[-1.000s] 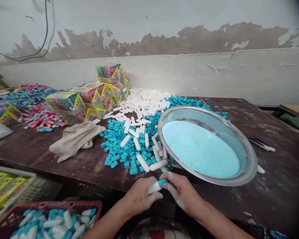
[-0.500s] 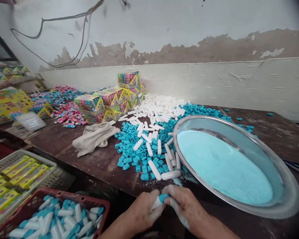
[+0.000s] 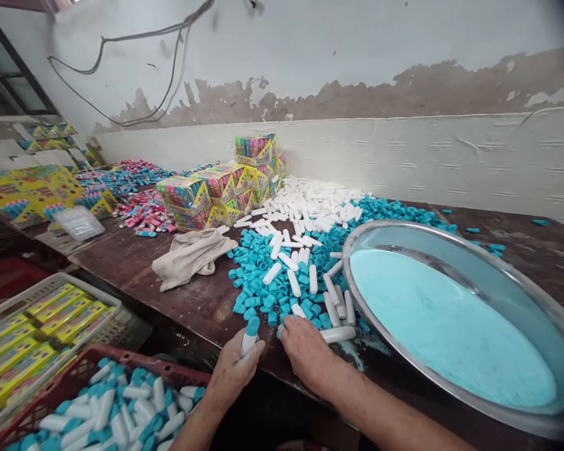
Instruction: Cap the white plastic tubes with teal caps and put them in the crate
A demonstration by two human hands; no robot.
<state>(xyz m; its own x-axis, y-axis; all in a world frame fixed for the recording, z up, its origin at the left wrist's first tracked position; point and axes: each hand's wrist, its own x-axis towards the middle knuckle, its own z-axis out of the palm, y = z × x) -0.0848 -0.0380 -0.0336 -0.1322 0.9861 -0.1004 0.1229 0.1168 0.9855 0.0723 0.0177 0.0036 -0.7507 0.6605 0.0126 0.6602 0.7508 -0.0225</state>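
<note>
Brown tabletop (image 3: pixel 122 266), loose blue caps (image 3: pixel 254 250) near centre. Left hand (image 3: pixel 232 368), seven o'clock: closed around a capped white tube (image 3: pixel 249 341), tilted, cap uppermost. Right hand (image 3: pixel 308 349), six o'clock: now off the tube, fingertips at the caps; grip cannot be told. Steel basin (image 3: pixel 507 288): four o'clock.

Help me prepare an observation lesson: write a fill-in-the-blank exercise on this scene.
1. The left hand holds a white tube with a blue ____.
2. As pictured, the cloth lies ____ of the loose caps.
3. The basket of capped tubes is ____.
Missing words: cap; left; red.
</note>
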